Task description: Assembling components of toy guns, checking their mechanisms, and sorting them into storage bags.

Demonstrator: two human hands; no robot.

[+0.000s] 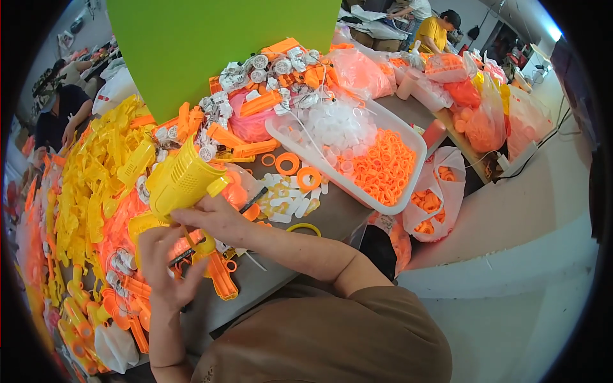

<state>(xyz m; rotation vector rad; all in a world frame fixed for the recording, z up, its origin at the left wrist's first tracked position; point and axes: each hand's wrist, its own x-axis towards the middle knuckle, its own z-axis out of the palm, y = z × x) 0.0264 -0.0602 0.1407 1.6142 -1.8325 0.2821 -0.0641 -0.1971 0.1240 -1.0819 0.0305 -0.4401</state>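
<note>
My right hand [211, 216] is closed on the lower part of a yellow plastic housing [182, 179], a rounded shell with slotted vents, held tilted over the table. My left hand [167, 262] is just below it with thumb and fingers apart. More yellow plastic shows behind those fingers, and whether they touch it is hard to tell. An orange plastic shell piece [222, 277] lies near the table edge beside my left hand, with a dark thin rod and small orange rings around it.
Yellow shells [83, 179] are heaped at left. White motor units [258, 62] and orange parts pile at the back, before a green panel [223, 45]. A white bin [408, 169] holds orange rings and clear caps. Filled bags [447, 185] stand at right. Other people [434, 32] work beyond.
</note>
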